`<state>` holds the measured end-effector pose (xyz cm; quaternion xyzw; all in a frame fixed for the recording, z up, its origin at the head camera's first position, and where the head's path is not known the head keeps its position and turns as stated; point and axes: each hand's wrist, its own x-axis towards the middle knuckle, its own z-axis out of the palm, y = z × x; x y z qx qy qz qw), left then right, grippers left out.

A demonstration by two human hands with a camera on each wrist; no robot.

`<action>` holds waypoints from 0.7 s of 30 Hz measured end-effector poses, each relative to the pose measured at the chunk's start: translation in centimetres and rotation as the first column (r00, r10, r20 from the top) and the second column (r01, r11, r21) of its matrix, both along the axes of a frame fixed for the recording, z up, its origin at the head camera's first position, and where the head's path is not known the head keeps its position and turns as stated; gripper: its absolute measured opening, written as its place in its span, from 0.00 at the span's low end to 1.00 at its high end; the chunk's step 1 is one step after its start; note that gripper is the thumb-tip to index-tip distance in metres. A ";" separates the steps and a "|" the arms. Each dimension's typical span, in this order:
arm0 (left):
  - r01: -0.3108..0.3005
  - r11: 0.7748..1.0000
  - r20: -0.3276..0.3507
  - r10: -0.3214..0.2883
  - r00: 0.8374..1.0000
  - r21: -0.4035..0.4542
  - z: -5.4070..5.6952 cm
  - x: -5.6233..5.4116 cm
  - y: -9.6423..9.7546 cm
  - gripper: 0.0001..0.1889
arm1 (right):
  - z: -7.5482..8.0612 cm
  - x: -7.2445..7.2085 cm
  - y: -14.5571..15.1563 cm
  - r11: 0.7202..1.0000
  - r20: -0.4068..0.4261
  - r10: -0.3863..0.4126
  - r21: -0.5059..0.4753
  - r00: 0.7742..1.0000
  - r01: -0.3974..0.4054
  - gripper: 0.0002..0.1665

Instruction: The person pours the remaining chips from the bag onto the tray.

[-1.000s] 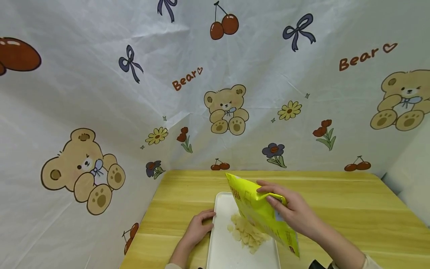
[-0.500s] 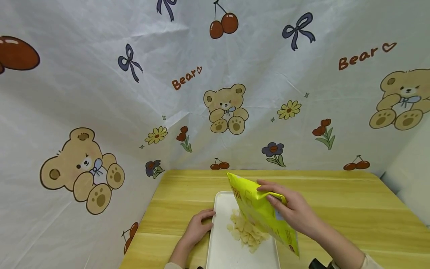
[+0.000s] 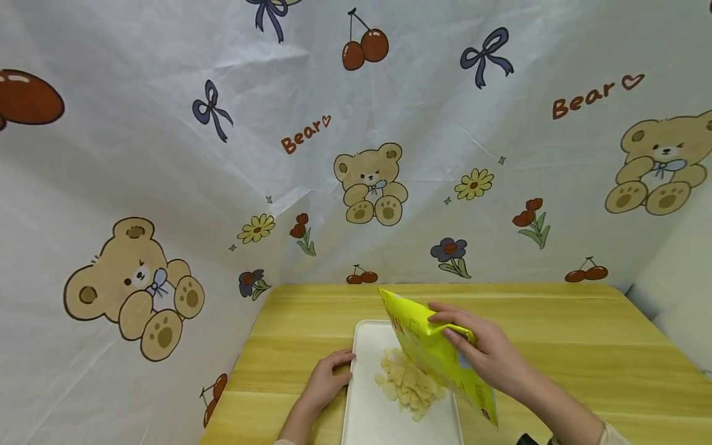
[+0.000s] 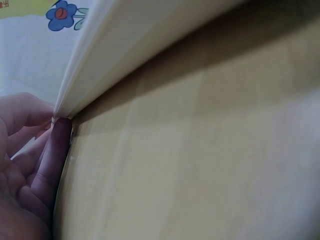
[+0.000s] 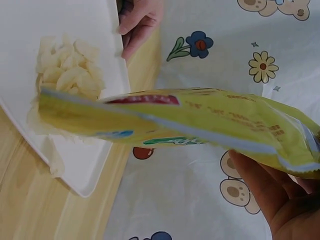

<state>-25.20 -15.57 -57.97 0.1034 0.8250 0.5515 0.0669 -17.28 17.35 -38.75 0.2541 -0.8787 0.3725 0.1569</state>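
In the head view my right hand [image 3: 483,343] grips a yellow chip bag [image 3: 431,346] by its upper side, thumb near and fingers over the far side. The bag slants above the white tray [image 3: 369,420], its lower right end past the tray's right edge. A pile of potato chips [image 3: 408,386] lies on the tray, partly hidden by the bag. My left hand [image 3: 327,378] rests with thumb and fingertips against the tray's left edge. Up close in the left wrist view, fingers [image 4: 47,167] touch the tray's rim from outside and below.
The tray stands on a wooden table [image 3: 300,321]. Behind and to the left hangs a white cloth [image 3: 311,185] printed with bears, flowers, cherries and bows. A dark strap [image 3: 525,439] shows at the right wrist.
The bag and right hand shift very slightly to the right over the tray. The view tilts a little; the left hand stays at the tray's edge, and the chip pile looks much the same.
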 end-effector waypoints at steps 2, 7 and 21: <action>-0.002 1.000 0.003 0.002 1.000 0.003 0.0 0.1 0.0 0.21 | -0.1 0.0 0.0 1.000 -0.001 0.004 -0.006 1.000 -0.004 0.15; 0.003 1.000 -0.008 -0.003 1.000 -0.003 -0.1 0.2 -0.1 0.21 | -0.4 0.1 0.1 1.000 -0.009 0.013 -0.018 1.000 -0.013 0.16; 0.005 1.000 -0.014 -0.005 1.000 0.018 -0.1 0.1 -0.1 0.21 | -0.7 0.3 0.6 0.998 -0.052 0.017 -0.055 0.998 -0.020 0.17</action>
